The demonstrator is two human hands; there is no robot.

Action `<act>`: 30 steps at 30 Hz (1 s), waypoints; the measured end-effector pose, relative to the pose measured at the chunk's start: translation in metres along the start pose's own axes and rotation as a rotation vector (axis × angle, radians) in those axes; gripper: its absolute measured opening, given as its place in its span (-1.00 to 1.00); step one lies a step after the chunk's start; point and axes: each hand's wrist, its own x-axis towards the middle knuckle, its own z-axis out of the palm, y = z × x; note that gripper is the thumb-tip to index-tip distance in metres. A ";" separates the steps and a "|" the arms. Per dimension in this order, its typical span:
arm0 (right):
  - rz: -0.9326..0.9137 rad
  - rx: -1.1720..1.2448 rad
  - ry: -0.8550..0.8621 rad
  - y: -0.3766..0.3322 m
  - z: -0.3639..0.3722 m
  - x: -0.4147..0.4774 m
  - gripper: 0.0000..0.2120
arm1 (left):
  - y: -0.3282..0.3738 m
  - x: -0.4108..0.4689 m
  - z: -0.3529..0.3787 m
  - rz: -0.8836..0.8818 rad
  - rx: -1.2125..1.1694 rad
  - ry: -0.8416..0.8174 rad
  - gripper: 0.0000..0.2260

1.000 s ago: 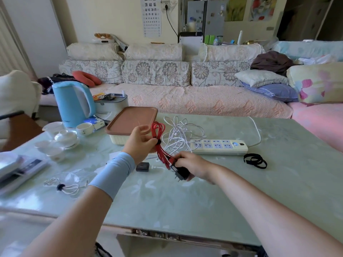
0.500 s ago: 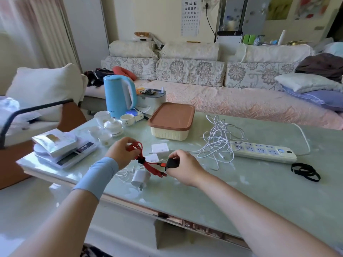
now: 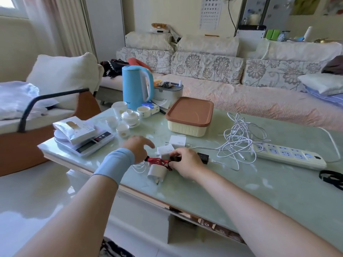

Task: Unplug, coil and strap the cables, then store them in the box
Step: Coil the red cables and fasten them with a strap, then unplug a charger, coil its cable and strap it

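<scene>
Near the table's (image 3: 241, 191) near edge, the right hand (image 3: 186, 163) pinches the red cable's (image 3: 157, 161) black plug (image 3: 176, 158), while the left hand (image 3: 137, 148) stretches loose fingers over its left end, grip unclear.

You've got bright daylight from the window (image 3: 8, 4) at upper left. Glare sheens the table (image 3: 259, 197) and floor (image 3: 37, 201); edges bend, slightly soft.

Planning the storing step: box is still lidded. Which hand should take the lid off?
Left, probably. The left hand has straight fingers and appears to hold nothing; the right hand grips the red cable bundle by its plug end. The box sits beyond both hands.
</scene>
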 end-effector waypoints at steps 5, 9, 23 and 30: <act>-0.046 -0.174 0.069 -0.002 0.000 0.010 -0.76 | 0.008 -0.014 -0.002 0.041 0.086 -0.327 -0.59; -0.265 -0.373 0.010 -0.007 -0.001 0.022 -0.54 | 0.005 -0.011 -0.001 0.001 0.169 -0.299 -0.56; -0.238 -0.588 0.018 -0.007 -0.001 0.021 -0.58 | -0.013 -0.003 0.001 -0.119 0.155 -0.042 -0.81; -0.103 -0.278 -0.104 -0.007 0.004 0.010 -0.67 | 0.006 -0.027 -0.005 0.135 0.043 -0.198 -0.71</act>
